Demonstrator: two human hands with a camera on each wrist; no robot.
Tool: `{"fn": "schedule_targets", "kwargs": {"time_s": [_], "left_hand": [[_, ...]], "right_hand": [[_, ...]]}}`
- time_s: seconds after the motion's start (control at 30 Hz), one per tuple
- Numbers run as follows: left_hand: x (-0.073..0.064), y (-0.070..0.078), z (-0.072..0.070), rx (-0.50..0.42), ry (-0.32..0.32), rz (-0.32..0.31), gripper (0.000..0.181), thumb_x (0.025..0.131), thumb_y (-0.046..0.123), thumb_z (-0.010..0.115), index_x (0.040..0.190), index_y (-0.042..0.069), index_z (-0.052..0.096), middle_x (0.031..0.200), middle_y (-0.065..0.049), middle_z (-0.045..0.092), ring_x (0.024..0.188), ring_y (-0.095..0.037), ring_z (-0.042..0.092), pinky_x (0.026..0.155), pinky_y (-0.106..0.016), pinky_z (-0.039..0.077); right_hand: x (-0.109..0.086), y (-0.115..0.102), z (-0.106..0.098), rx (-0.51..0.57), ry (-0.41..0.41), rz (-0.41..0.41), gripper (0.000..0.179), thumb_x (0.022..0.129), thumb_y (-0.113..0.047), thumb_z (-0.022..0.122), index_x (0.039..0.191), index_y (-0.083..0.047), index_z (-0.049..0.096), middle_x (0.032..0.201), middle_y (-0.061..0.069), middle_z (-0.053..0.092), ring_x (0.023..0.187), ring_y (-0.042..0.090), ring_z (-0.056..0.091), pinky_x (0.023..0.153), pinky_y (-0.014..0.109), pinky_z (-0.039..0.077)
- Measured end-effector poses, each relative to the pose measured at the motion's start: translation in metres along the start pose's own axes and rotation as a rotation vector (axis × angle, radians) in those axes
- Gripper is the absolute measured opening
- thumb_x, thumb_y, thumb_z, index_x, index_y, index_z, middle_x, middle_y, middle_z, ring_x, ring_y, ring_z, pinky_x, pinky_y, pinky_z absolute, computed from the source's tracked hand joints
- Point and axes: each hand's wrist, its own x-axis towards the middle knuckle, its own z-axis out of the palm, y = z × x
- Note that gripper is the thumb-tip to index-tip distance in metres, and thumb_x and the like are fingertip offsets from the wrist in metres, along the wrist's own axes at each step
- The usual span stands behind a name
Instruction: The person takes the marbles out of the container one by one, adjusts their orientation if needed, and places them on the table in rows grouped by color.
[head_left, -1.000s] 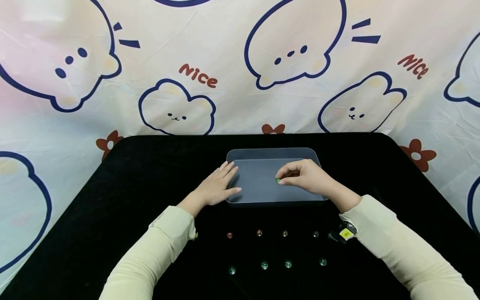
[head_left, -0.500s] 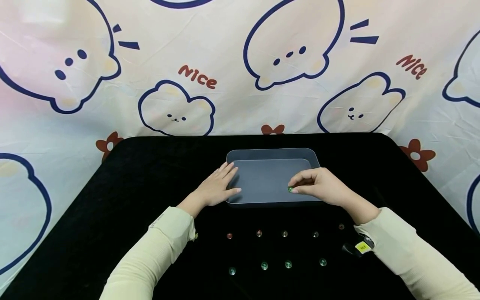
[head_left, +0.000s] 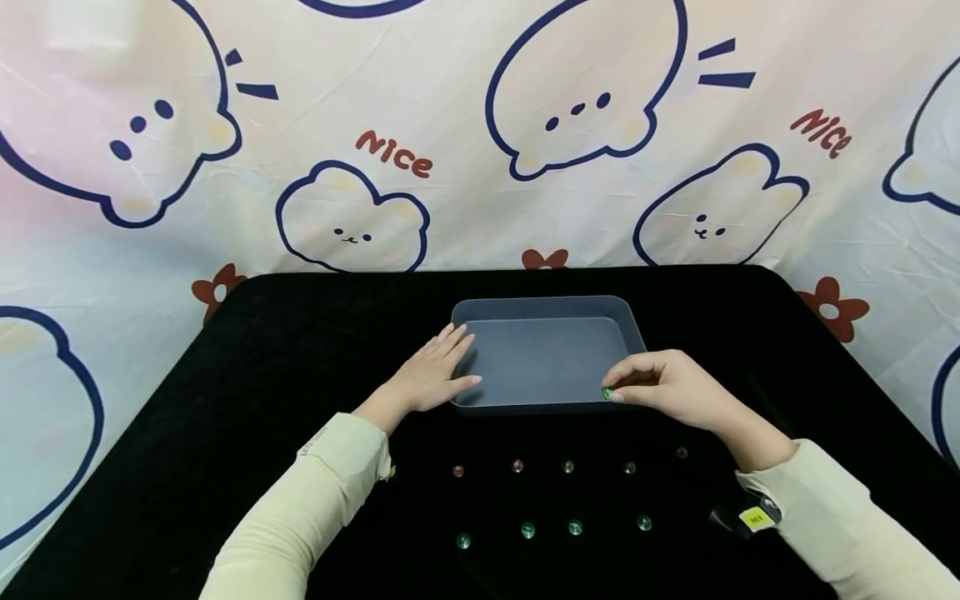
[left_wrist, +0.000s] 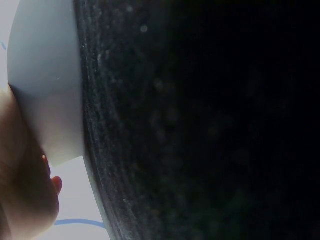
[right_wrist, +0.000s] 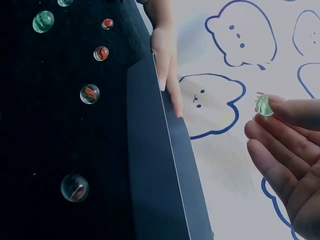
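Observation:
A green-swirled glass marble point(right_wrist: 264, 106) is pinched between thumb and fingertips of my right hand point(head_left: 670, 387). In the head view that hand is at the front right corner of a grey rectangular tray point(head_left: 547, 307), with the marble over the front rim. My left hand point(head_left: 422, 377) rests on the tray's left rim, fingers straight and spread, thumb pointing inward over it. The left wrist view shows the hand's edge point(left_wrist: 27, 200) against the tray's outer wall point(left_wrist: 47, 105).
In front of the tray lies a row of reddish marbles point(head_left: 517, 465) on the black tabletop point(head_left: 337, 333). Closer to the person is a second row of green marbles point(head_left: 528, 530). A patterned curtain point(head_left: 480, 200) hangs behind the table.
My right hand, still pinching the marble, has moved right and toward the person, from over the tray's middle to its corner. A reddish marble once behind the right sleeve now shows. The left hand stays put.

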Motion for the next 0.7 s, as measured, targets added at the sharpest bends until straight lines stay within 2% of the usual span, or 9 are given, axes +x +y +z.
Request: {"fn": "schedule_targets", "kwargs": {"time_s": [0.2, 0.43, 0.7], "left_hand": [[0.0, -0.001, -0.001, -0.003, -0.004, 0.002, 0.071, 0.086, 0.055, 0.032, 0.14, 0.012, 0.012, 0.144, -0.004, 0.001, 0.129, -0.017, -0.007, 0.103, -0.036, 0.004], [0.0, 0.0, -0.002, -0.01, -0.009, 0.002, 0.072, 0.086, 0.056, 0.031, 0.14, 0.013, 0.012, 0.144, -0.003, 0.001, 0.129, -0.017, -0.007, 0.103, -0.035, 0.003], [0.001, -0.001, 0.0, -0.011, -0.007, 0.006, 0.071, 0.087, 0.055, 0.032, 0.14, 0.012, 0.012, 0.144, -0.004, 0.002, 0.129, -0.017, -0.007, 0.103, -0.036, 0.004]], "right_hand": [[-0.013, 0.007, -0.004, 0.051, -0.003, -0.052, 0.013, 0.079, -0.01, 0.062, 0.088, -0.001, 0.064, 0.083, 0.006, 0.062, 0.072, 0.014, 0.059, 0.061, 0.032, 0.049], [-0.025, 0.014, -0.014, 0.068, 0.011, -0.047, 0.012, 0.079, -0.008, 0.062, 0.087, -0.001, 0.064, 0.081, 0.004, 0.063, 0.071, 0.02, 0.059, 0.061, 0.032, 0.049], [-0.04, 0.021, -0.018, 0.073, -0.019, -0.083, 0.009, 0.08, -0.004, 0.059, 0.087, -0.003, 0.064, 0.082, 0.004, 0.062, 0.069, 0.015, 0.058, 0.059, 0.031, 0.049]]}}
